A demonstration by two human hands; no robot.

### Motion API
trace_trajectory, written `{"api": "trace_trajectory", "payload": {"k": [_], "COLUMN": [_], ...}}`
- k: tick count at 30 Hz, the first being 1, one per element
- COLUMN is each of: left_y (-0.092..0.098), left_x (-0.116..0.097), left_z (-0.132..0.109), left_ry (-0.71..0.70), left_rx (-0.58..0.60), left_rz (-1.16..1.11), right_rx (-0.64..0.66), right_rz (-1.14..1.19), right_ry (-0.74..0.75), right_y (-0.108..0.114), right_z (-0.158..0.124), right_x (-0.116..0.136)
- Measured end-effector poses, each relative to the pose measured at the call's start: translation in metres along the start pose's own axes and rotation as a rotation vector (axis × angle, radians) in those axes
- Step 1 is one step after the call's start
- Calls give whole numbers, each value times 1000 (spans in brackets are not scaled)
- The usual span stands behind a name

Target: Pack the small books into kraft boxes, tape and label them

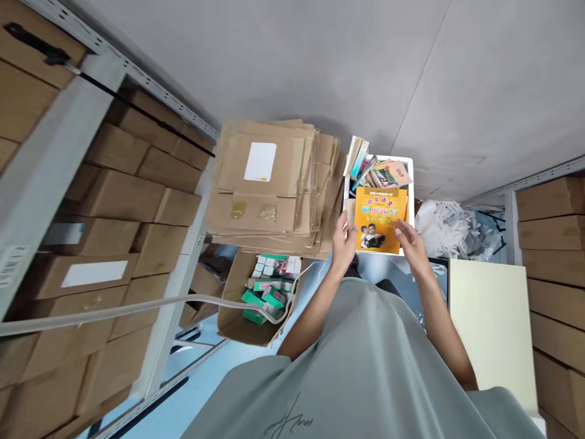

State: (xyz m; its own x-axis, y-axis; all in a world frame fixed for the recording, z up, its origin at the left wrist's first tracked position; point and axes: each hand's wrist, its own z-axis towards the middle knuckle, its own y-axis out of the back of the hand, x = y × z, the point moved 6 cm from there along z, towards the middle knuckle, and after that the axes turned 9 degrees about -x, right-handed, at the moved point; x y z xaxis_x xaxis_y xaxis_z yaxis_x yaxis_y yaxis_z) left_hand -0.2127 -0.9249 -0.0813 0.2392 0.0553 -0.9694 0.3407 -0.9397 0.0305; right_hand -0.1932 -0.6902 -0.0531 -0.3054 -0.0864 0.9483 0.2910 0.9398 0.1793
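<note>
Leftward, brown boxes (119, 201) fill the shelving. Just right of them lies a stack of flattened cartons (269, 189), touching the white bin (412, 198) of books at its right. Over the bin's near end sits the orange book (379, 216), gripped at its sides by my left hand (343, 242) and right hand (412, 245).

One orange book (381, 219), one white bin (411, 189), one stack of flattened cartons (274, 195), one open carton (235, 286)

The grey floor (365, 61) bears a stack of flattened cartons (274, 183), a white bin (411, 201) of books (388, 174) and crumpled paper (452, 228).
</note>
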Motion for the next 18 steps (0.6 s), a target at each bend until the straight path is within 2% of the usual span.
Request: {"api": "trace_trajectory", "payload": {"k": [5, 9, 13, 15, 18], "left_y": [-9, -35, -64, -76, -87], "left_x": [-13, -34, -49, -52, -57], "left_z": [61, 126, 182, 198, 206], "left_ry": [-99, -221, -226, -184, -142], "left_rx": [-31, -91, -114, -91, -9], "left_rz": [48, 223, 505, 653, 830], "right_rx": [18, 33, -19, -26, -21], "right_rz": [-47, -130, -389, -546, -710], "right_ry": [50, 156, 220, 183, 117], "right_y": [-43, -81, -111, -121, -131], "right_z": [30, 77, 134, 158, 181], "right_x": [23, 51, 78, 87, 94]}}
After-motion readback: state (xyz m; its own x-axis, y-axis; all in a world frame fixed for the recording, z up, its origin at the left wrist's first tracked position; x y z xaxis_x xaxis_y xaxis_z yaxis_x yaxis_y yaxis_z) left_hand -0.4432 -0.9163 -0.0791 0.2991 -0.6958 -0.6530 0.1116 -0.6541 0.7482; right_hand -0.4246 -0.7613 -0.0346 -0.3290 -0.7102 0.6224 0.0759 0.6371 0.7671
